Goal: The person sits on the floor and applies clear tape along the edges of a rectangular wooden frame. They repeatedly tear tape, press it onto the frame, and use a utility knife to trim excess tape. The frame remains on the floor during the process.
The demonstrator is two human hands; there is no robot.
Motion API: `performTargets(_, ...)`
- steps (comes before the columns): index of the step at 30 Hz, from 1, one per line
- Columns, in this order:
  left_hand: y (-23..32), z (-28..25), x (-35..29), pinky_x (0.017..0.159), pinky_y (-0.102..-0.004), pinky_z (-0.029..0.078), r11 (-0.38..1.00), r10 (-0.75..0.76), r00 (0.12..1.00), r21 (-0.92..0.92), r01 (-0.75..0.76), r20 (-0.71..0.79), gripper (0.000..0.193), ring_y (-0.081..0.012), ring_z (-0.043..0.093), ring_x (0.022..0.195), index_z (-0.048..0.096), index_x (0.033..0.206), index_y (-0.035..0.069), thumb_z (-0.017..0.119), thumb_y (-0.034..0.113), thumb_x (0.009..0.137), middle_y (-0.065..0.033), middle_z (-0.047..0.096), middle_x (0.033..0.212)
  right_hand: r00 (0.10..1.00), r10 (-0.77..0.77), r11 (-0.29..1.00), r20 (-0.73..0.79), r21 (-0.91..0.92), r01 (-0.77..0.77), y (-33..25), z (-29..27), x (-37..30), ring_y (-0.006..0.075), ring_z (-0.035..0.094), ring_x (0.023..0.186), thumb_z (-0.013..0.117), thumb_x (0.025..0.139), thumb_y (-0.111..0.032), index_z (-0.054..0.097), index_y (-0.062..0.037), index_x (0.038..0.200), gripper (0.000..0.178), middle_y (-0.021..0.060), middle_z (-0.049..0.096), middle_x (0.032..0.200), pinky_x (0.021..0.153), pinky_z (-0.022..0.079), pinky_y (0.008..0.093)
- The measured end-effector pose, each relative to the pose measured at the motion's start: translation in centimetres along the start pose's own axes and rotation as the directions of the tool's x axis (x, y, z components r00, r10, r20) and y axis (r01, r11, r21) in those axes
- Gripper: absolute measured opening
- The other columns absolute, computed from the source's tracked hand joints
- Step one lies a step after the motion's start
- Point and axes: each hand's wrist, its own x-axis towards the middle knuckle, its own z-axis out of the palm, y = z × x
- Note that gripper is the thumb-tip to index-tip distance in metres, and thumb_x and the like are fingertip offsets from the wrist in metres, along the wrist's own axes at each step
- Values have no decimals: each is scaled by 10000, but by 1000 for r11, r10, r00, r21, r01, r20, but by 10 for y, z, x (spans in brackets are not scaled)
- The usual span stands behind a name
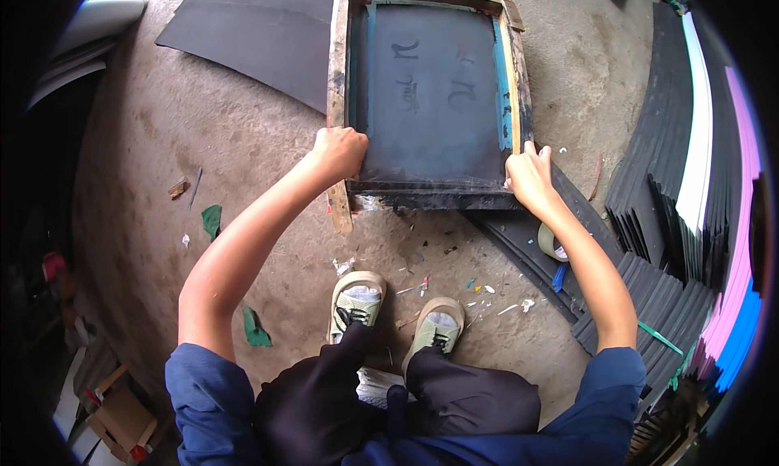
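Observation:
Both my hands hold a wooden-framed printing screen [430,101] out in front of me. Its mesh is dark blue-grey with a few faint painted marks, and its wooden sides are stained and taped. My left hand [341,152] is closed round the left side near the close corner. Opposite it, my right hand [530,176] grips the right side near the other close corner. Below the frame and to its right lie dark foam sheets [519,243], partly covered by it. Another large dark foam sheet [251,32] lies on the floor behind its left side.
A roll of tape [551,243] sits on the sheets by my right forearm. Stacked black, white, pink and blue sheets [690,141] stand along the right. Green scraps [256,328] and small litter dot the concrete floor [138,198]. A cardboard box [122,421] is at lower left.

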Motion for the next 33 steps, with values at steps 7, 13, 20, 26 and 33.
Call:
performTargets(7, 0, 4, 3, 606, -330, 516, 999, -9, 1000, 42, 10, -6, 116, -192, 659, 721, 707, 694, 170, 771, 205, 603, -23, 669, 702, 992, 23, 999, 128, -40, -18, -2, -3, 7, 251, 506, 993, 753, 618, -158, 682, -53, 748, 181, 115, 657, 792, 835, 319, 473)
performTargets(13, 1, 9, 2, 626, -335, 517, 997, -1, 999, 81, 5, -48, 134, -192, 652, 788, 706, 700, 177, 780, 234, 605, -20, 668, 723, 994, -18, 998, 108, -52, 24, 0, 2, 4, 243, 489, 973, 767, 600, -188, 686, -51, 721, 200, 106, 651, 738, 792, 312, 453)
performTargets(20, 7, 16, -1, 711, -324, 483, 984, 29, 999, 175, -21, -46, 142, -190, 588, 906, 696, 661, 226, 793, 281, 574, 10, 657, 705, 997, -43, 999, 60, 4, 43, 3, 4, 1, 263, 468, 939, 720, 608, -141, 677, -68, 646, 93, 118, 615, 675, 774, 300, 443)
performTargets(26, 8, 25, -2, 782, -375, 410, 969, 43, 998, 244, -29, -51, 176, -204, 538, 928, 690, 657, 221, 784, 341, 569, 8, 638, 720, 997, -49, 999, 65, -5, 49, 2, 6, 0, 262, 448, 967, 717, 625, -147, 673, -61, 655, 100, 115, 621, 695, 796, 297, 465)
performTargets(33, 11, 33, 2, 807, -406, 397, 928, -26, 1000, 371, 27, -9, 410, -211, 488, 1009, 668, 877, 129, 794, 363, 565, -61, 521, 1044, 980, -51, 997, 195, -54, 63, -3, -2, 2, 249, 431, 1063, 741, 637, -174, 672, -59, 857, 258, 104, 655, 787, 875, 299, 502)
